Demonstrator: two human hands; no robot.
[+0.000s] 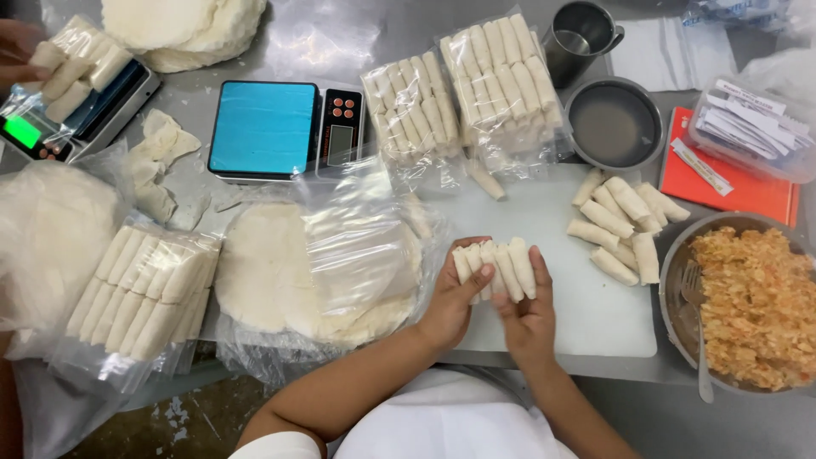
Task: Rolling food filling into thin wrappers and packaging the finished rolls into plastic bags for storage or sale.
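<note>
Both my hands hold a row of several white uncooked rolls (497,265) over a white cutting board (586,310). My left hand (452,297) grips the row's left end with the thumb across the front. My right hand (529,310) supports the right end from below. A loose pile of rolls (625,223) lies on the board to the right. A stack of round wrappers (280,272) under clear plastic sits just left of my hands.
A bowl of orange filling (756,306) with a fork (695,323) stands at the right. Bagged rolls (476,93) lie at the back, more bagged rolls (144,293) at the left. A blue-topped scale (276,127), a water bowl (614,126) and a metal cup (578,38) are behind. Another person's hand (17,51) is at a second scale (81,106).
</note>
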